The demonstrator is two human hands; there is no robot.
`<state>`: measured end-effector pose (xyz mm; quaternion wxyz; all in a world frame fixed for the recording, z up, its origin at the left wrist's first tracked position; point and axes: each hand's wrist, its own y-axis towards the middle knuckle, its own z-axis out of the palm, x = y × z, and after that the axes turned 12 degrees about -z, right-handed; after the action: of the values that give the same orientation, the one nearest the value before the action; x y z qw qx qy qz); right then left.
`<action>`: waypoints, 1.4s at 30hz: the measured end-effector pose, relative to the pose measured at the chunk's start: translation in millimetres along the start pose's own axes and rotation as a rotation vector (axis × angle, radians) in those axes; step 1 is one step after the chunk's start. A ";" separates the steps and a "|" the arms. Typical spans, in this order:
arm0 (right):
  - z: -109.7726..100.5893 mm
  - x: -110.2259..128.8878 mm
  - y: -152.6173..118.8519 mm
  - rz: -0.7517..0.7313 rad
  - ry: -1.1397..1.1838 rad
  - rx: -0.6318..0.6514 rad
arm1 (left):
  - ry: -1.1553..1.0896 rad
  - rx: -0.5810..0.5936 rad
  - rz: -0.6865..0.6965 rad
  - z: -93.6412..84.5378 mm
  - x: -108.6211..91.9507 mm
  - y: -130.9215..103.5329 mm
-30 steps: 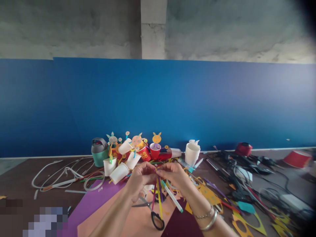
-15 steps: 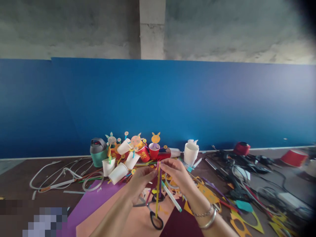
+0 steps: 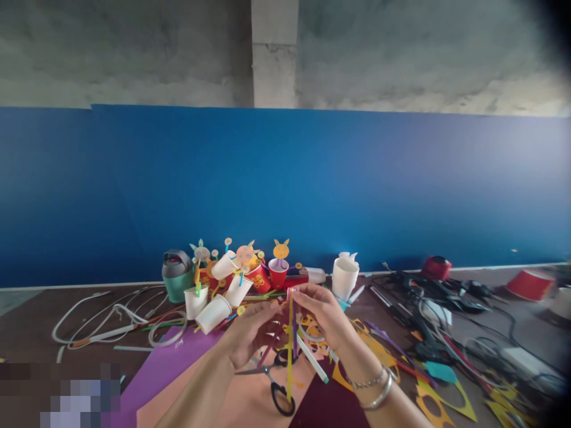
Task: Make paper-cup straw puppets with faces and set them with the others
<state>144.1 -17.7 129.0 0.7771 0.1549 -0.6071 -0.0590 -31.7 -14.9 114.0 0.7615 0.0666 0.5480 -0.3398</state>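
Note:
My right hand (image 3: 323,312), with bracelets at the wrist, pinches the top ends of several narrow paper strips. A yellow paper strip (image 3: 289,356) hangs lowest, beside a purple strip (image 3: 295,333) and a magenta one slanting left. Just left of them is my left hand (image 3: 252,333), its fingers loosely curved and apart, fingertips close to the strips; whether they touch is unclear. Beneath the strips, scissors with black handles (image 3: 282,399) lie spread on a peach paper sheet (image 3: 223,392). A white marker with a green tip (image 3: 313,358) rests to their right.
Behind my hands stand white paper cups (image 3: 214,313) and red cups (image 3: 279,274) with paper animal heads. A stack of white cups (image 3: 345,279) stands right of them. White cables (image 3: 96,333), a glue gun (image 3: 432,351), and yellow paper scraps (image 3: 430,407) lie around.
My left fingers have loosened and moved slightly left, away from the strips. The strips have shifted a little right with my right hand's pinch.

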 end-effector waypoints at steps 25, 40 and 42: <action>-21.1 0.9 5.6 0.028 -0.371 0.213 | 0.202 -0.161 0.034 -2.9 -2.0 4.1; -13.0 -1.9 6.2 0.090 -0.169 0.159 | 0.211 -0.236 0.073 8.0 -2.4 4.0; -11.0 -6.1 6.3 0.095 -0.243 0.191 | 0.245 -0.246 0.052 8.5 -0.9 4.6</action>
<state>152.5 -8.1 123.0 0.6815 0.1909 -0.7063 0.0172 -22.4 -15.0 116.9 0.6999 0.0279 0.6721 -0.2400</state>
